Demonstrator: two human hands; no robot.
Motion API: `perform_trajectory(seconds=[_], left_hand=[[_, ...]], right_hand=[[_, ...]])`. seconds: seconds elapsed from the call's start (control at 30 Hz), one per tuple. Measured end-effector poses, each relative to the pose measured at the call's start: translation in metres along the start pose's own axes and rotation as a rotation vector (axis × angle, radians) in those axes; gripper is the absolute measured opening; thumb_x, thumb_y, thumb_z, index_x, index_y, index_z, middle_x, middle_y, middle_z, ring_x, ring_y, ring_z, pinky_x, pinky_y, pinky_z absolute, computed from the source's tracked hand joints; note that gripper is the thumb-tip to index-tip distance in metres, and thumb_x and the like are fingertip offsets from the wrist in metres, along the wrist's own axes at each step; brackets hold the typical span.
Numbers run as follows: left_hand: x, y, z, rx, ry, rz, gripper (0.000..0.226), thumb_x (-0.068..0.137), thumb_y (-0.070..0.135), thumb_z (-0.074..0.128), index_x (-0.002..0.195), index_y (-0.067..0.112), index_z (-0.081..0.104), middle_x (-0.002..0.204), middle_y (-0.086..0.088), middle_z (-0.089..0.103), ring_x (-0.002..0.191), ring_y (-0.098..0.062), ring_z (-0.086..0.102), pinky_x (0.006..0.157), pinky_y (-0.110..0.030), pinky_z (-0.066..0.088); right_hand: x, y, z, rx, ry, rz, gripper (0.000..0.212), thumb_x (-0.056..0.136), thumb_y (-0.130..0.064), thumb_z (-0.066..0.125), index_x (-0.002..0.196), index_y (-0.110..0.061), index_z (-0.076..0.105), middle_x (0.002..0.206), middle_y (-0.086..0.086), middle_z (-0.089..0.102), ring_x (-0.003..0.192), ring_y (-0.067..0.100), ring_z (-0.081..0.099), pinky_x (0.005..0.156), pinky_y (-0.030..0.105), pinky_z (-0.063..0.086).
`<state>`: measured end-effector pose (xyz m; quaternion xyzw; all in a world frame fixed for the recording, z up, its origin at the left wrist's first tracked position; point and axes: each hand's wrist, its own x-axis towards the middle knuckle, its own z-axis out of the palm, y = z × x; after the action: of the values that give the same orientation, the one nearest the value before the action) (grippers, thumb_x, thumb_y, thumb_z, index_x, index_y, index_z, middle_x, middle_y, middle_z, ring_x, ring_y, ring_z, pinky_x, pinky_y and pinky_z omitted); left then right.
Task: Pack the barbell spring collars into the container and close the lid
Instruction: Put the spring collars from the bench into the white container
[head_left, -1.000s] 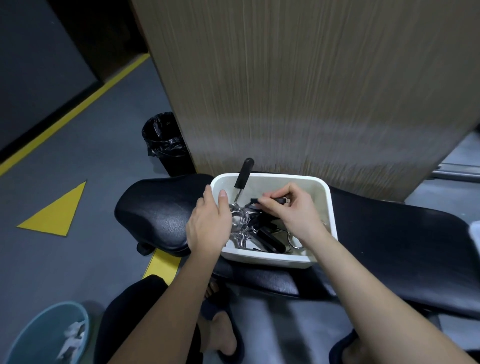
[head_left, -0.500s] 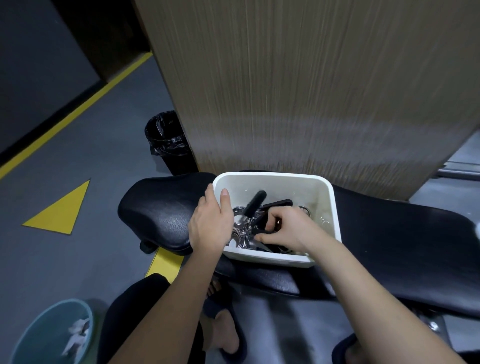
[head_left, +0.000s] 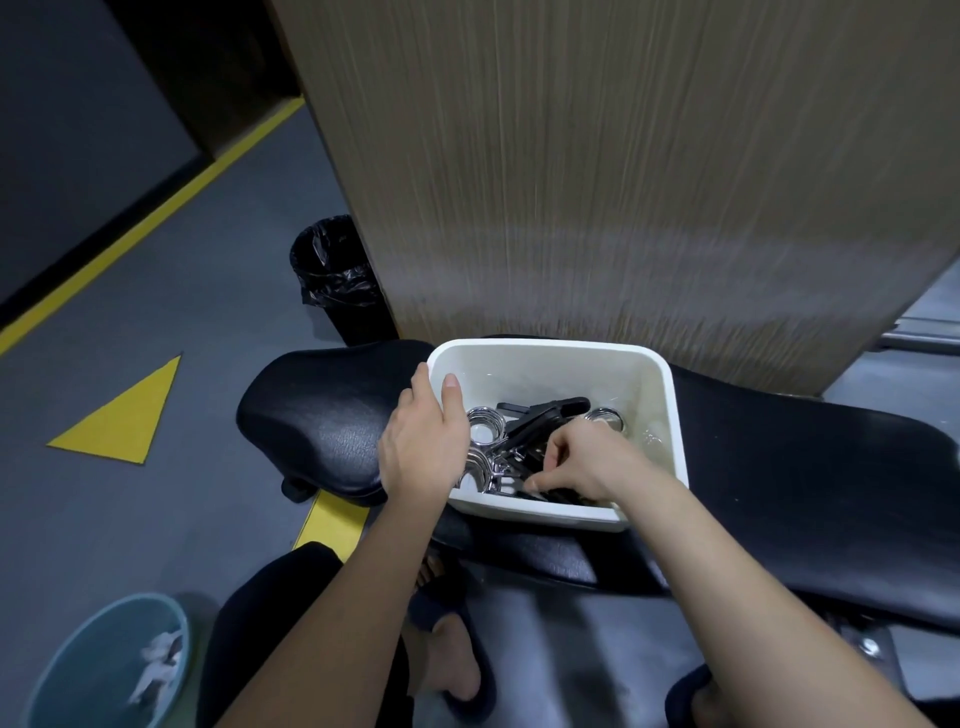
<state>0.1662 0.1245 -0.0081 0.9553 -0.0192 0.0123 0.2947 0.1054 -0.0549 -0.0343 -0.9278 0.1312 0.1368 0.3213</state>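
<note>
Container (head_left: 660, 410) mouth open — collars (head_left: 485, 426) below

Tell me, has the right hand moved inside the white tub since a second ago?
Yes. The right hand moved from the far part of the white container toward its near wall.

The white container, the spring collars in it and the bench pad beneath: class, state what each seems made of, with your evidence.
White container: probably plastic, smooth, faintly glossy walls with rounded corners. Spring collars: chromed steel wire by their mirror shine, with black handles, likely rubber or plastic. Bench pad: black vinyl or leather, by its grain.
</note>
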Motion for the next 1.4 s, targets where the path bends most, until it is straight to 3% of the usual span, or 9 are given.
perform_trajectory(seconds=[0.37,0.5,0.8,0.9,1.0,1.1,1.2,1.27,1.4], left_hand=[[-0.002,-0.002,0.001,0.004,0.002,0.004,0.06,0.103,0.052,0.024,0.154,0.023,0.029,0.15,-0.006,0.047,0.126,-0.032,0.052,0.098,-0.044,0.039],[-0.002,-0.002,0.0,0.01,-0.001,0.009,0.06,0.103,0.052,0.025,0.155,0.023,0.029,0.15,-0.007,0.046,0.126,-0.032,0.052,0.098,-0.044,0.039],[0.001,0.0,-0.002,0.021,-0.033,0.004,0.061,0.101,0.055,0.029,0.154,0.025,0.028,0.149,-0.007,0.047,0.125,-0.034,0.052,0.097,-0.043,0.039],[0.001,-0.002,-0.003,-0.008,-0.041,-0.004,0.06,0.1,0.055,0.031,0.153,0.027,0.03,0.148,-0.006,0.049,0.125,-0.033,0.052,0.097,-0.044,0.039],[0.002,-0.002,-0.005,-0.051,-0.052,-0.02,0.057,0.1,0.053,0.034,0.152,0.029,0.033,0.148,-0.006,0.05,0.126,-0.033,0.051,0.098,-0.043,0.039],[0.002,-0.001,-0.007,-0.055,-0.046,-0.035,0.053,0.101,0.049,0.036,0.151,0.031,0.036,0.146,-0.006,0.052,0.125,-0.035,0.052,0.098,-0.043,0.04],[0.0,0.0,-0.008,-0.036,-0.038,-0.04,0.052,0.101,0.046,0.036,0.151,0.03,0.036,0.145,-0.007,0.054,0.124,-0.037,0.053,0.097,-0.042,0.04],[-0.002,0.002,-0.009,-0.019,-0.035,-0.038,0.05,0.102,0.043,0.037,0.149,0.028,0.039,0.142,-0.008,0.056,0.122,-0.037,0.054,0.095,-0.041,0.041],[-0.002,0.001,-0.01,0.056,-0.023,-0.035,0.041,0.101,0.027,0.043,0.141,0.022,0.048,0.126,-0.015,0.066,0.113,-0.041,0.059,0.088,-0.041,0.042]], right_hand=[[0.002,0.001,0.007,0.065,0.021,-0.051,0.035,0.061,-0.054,0.087,0.071,-0.022,0.076,0.063,-0.008,0.069,0.064,0.008,0.061,0.065,0.03,0.053],[0.005,0.003,0.01,0.048,0.001,-0.011,0.028,0.061,-0.048,0.088,0.071,-0.024,0.078,0.054,-0.011,0.063,0.063,0.009,0.059,0.067,0.031,0.055],[0.004,0.001,0.006,0.034,0.023,0.02,0.039,0.063,-0.056,0.084,0.069,-0.019,0.075,0.06,-0.008,0.067,0.067,0.014,0.064,0.066,0.031,0.053],[-0.003,-0.008,-0.002,0.047,0.171,0.027,0.048,0.078,-0.066,0.069,0.071,-0.019,0.073,0.06,-0.002,0.068,0.06,0.017,0.065,0.061,0.032,0.052],[-0.013,-0.013,-0.02,0.052,0.548,-0.034,0.032,0.094,-0.047,0.057,0.083,-0.02,0.072,0.073,-0.002,0.069,0.076,0.024,0.067,0.063,0.035,0.052],[-0.029,-0.001,-0.034,-0.045,0.932,-0.073,0.016,0.091,-0.028,0.062,0.1,-0.019,0.072,0.097,0.001,0.067,0.094,0.026,0.06,0.076,0.04,0.05],[-0.037,0.021,-0.031,-0.107,0.783,0.117,0.05,0.087,-0.02,0.064,0.136,-0.016,0.055,0.129,0.01,0.057,0.113,0.037,0.052,0.091,0.046,0.045],[-0.043,0.028,-0.03,0.087,0.625,0.249,0.064,0.09,-0.017,0.058,0.15,-0.019,0.036,0.143,0.012,0.049,0.123,0.04,0.049,0.099,0.046,0.041],[-0.05,0.021,-0.038,0.384,0.553,0.333,0.042,0.091,-0.008,0.046,0.13,-0.02,0.054,0.118,0.015,0.066,0.093,0.034,0.057,0.077,0.035,0.045]])
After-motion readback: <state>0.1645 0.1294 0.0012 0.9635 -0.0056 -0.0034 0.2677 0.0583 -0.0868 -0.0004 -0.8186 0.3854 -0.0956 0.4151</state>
